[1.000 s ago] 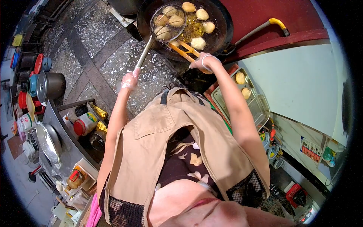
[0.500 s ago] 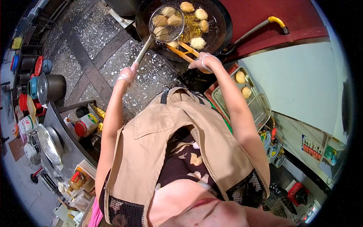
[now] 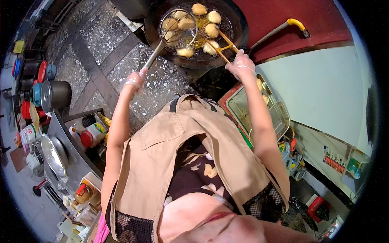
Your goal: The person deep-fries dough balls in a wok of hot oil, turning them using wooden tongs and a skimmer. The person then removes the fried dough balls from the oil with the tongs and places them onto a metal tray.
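My left hand, in a clear plastic glove, is closed round the handle of a wire skimmer. Its round basket rests over the left part of a dark wok, with several golden fried balls in or under its mesh. My gloved right hand grips wooden tongs joined by a crosspiece. The tips of the tongs reach to a fried ball and a paler ball at the right side of the oil; I cannot tell whether they pinch either. Another ball floats near the front.
Right of the wok, below my right forearm, sits a metal tray with fried balls and a wire rack. A yellow-ended handle sticks out behind. At left stand a steel table, a metal basin and a lidded pot.
My right hand has moved right and slightly forward with the tongs, whose tips now sit among the right-hand balls. A ball by the tongs has shifted. The skimmer stays nearly still.
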`<state>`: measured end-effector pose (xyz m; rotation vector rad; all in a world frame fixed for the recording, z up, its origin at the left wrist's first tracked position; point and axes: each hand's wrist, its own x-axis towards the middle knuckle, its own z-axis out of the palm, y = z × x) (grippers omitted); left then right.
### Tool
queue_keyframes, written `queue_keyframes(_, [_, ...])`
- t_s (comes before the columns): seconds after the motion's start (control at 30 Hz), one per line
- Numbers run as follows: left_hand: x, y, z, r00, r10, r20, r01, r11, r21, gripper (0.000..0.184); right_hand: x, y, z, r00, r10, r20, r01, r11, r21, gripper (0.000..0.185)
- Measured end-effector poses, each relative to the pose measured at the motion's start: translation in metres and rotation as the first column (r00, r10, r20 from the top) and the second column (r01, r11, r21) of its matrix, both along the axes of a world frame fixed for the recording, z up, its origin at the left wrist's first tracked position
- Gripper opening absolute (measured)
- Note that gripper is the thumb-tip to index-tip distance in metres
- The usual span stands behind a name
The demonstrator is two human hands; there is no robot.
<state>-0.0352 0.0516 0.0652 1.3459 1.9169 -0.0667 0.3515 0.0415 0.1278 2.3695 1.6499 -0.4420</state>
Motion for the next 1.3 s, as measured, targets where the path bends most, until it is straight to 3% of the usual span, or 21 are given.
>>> queue_keyframes(0.13, [0.002,0.003,0.005,1.000,-0.001,-0.026,-0.001,0.997,-0.071,0.072,0.005,0.025,-0.031,0.987,0.033,0.155,-0.033,0.999,-0.005,0.069])
queue_keyframes(0.27, [0.000,0.003,-0.002,1.000,-0.011,-0.011,0.010,0.998,-0.059,0.073,0.003,0.041,-0.045,0.981,0.093,0.170,-0.093,0.996,-0.007,0.061])
queue_keyframes(0.33, [-0.001,0.006,-0.007,0.999,-0.005,-0.045,0.001,0.997,-0.082,0.073,0.000,0.045,-0.033,0.988,0.072,0.138,-0.070,0.997,-0.020,0.056])
queue_keyframes(0.4, [-0.002,0.006,-0.008,0.997,0.006,-0.075,-0.013,0.995,-0.103,0.074,0.003,0.047,-0.025,0.992,0.000,-0.127,-0.011,0.996,-0.093,0.053])
queue_keyframes(0.43, [-0.001,0.005,-0.005,0.997,-0.011,-0.078,0.003,0.994,-0.107,0.074,0.007,0.054,-0.026,0.954,-0.145,-0.263,0.092,0.975,-0.203,0.056])
queue_keyframes(0.47, [-0.001,0.004,-0.004,0.996,-0.030,-0.079,0.021,0.994,-0.111,0.075,0.025,0.062,-0.054,0.911,-0.166,-0.377,0.095,0.976,-0.198,0.063])
queue_keyframes(0.57, [-0.001,0.002,-0.005,0.998,0.005,-0.060,-0.009,0.998,-0.060,0.071,0.030,0.062,-0.058,0.812,-0.285,-0.510,0.201,0.956,-0.213,0.059])
queue_keyframes(0.63, [-0.001,0.002,-0.003,0.998,-0.009,-0.058,0.004,0.996,-0.084,0.072,0.038,0.062,-0.066,0.519,-0.460,-0.720,0.280,0.888,-0.366,0.052])
queue_keyframes(0.67, [0.000,0.003,-0.001,0.998,-0.022,-0.057,0.016,0.994,-0.106,0.074,0.043,0.062,-0.070,0.520,-0.460,-0.720,0.281,0.888,-0.364,0.052])
queue_keyframes(0.73, [0.000,0.004,0.000,0.998,-0.028,-0.059,0.021,0.994,-0.112,0.073,0.039,0.054,-0.061,0.314,-0.595,-0.740,0.376,0.794,-0.478,0.048])
queue_keyframes(0.87, [0.000,0.003,-0.002,0.996,-0.030,-0.084,0.019,0.992,-0.124,0.074,0.050,0.037,-0.068,0.106,-0.573,-0.813,0.292,0.799,-0.526,0.048])
queue_keyframes(1.13, [0.000,0.001,-0.003,0.996,-0.033,-0.079,0.025,0.995,-0.100,0.073,0.041,-0.009,-0.061,-0.023,-0.548,-0.836,0.238,0.809,-0.537,0.048])
queue_keyframes(1.17, [-0.001,0.001,-0.003,0.997,-0.031,-0.070,0.024,0.995,-0.095,0.073,0.039,-0.013,-0.063,-0.072,-0.535,-0.841,0.238,0.810,-0.536,0.036])
queue_keyframes(1.3, [-0.001,0.001,-0.006,0.998,-0.030,-0.046,0.026,0.996,-0.081,0.072,0.029,-0.030,-0.066,-0.125,-0.517,-0.847,0.241,0.812,-0.531,0.034])
